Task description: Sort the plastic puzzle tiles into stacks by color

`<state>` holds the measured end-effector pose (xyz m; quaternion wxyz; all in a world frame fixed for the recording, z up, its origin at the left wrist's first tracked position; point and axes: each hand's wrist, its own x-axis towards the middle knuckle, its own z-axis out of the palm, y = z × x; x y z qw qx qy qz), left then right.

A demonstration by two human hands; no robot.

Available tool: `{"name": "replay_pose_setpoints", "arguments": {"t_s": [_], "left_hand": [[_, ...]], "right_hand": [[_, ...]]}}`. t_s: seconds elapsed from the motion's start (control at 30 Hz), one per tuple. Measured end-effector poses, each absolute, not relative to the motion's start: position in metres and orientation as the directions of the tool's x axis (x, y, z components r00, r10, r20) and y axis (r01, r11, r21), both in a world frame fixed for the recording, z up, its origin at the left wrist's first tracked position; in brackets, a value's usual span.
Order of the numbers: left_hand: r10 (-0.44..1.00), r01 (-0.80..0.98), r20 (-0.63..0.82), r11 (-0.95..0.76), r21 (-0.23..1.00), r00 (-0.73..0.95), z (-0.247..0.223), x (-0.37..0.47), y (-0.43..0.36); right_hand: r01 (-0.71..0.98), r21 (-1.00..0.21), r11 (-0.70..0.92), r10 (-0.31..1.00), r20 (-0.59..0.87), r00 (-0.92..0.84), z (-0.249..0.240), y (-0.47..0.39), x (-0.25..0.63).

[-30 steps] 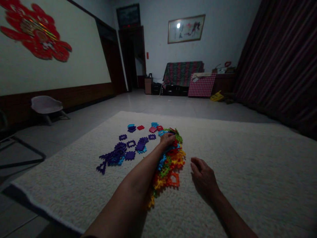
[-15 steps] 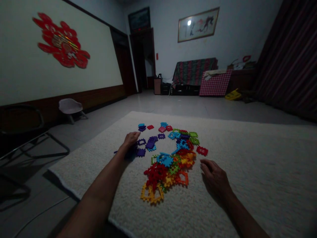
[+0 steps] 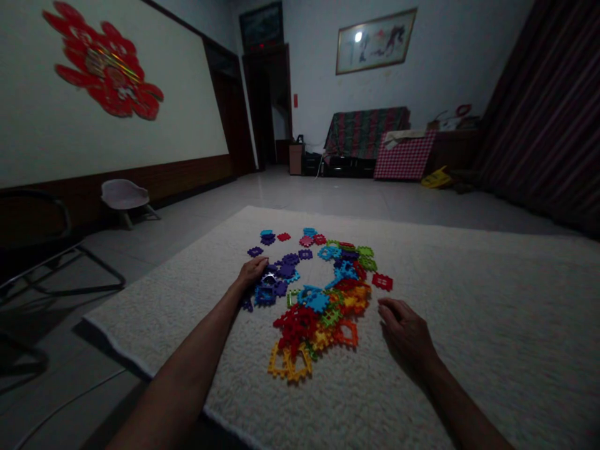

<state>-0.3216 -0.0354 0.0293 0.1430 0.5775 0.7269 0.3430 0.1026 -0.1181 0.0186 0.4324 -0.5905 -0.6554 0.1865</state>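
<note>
Around a red heap [image 3: 296,325] of toothed, plastic-looking pieces, the fleecy, pale rug [image 3: 473,294] spreads with a finely mottled nap. To the left of the red heap and a little beyond it sit the purple pieces [image 3: 287,270], some solid plates and some open frames, all notched along their edges. The left hand [image 3: 254,270] is at the outer side of these, farther left of the red heap, its fingers bent down against the purple; I cannot tell whether they pinch a piece or only press on it. Well to the right of the red heap, the right hand [image 3: 405,325] curves low over the rug, fingers loosely bent, though I cannot tell whether thumb and fingertips meet. Just beyond the red heap, blue pieces [image 3: 313,299] overlap in a spiky-edged cluster. Nearer the person, the yellow frames [image 3: 289,365] lie against the red heap, thin-barred and roughly square, while an orange frame [image 3: 347,334] with an open middle lies to its right. Farther right and beyond the red heap, a flat red tile [image 3: 383,282] pierced by small slots lies apart, near the right hand. Beyond that same heap, green pieces [image 3: 367,259] overlap flat. Far behind the red heap, to the left, a smooth pale chair [image 3: 125,194] stands on splayed legs; far to the right falls a dark, striped, deeply folded curtain [image 3: 539,125].
</note>
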Motion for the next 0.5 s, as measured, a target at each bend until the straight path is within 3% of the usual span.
{"name": "replay_pose_setpoints", "arguments": {"t_s": [0.2, 0.5], "left_hand": [[0.959, 0.653, 0.183, 0.001, 0.757, -0.214, 0.024, -0.271, -0.021], [0.964, 0.569, 0.107, 0.052, 0.82, -0.242, 0.031, -0.202, -0.004]], "right_hand": [[0.623, -0.74, 0.252, 0.928, 0.367, 0.06, 0.016, -0.117, 0.104], [0.599, -0.756, 0.262, 0.921, 0.381, 0.078, 0.021, -0.121, 0.1]]}}
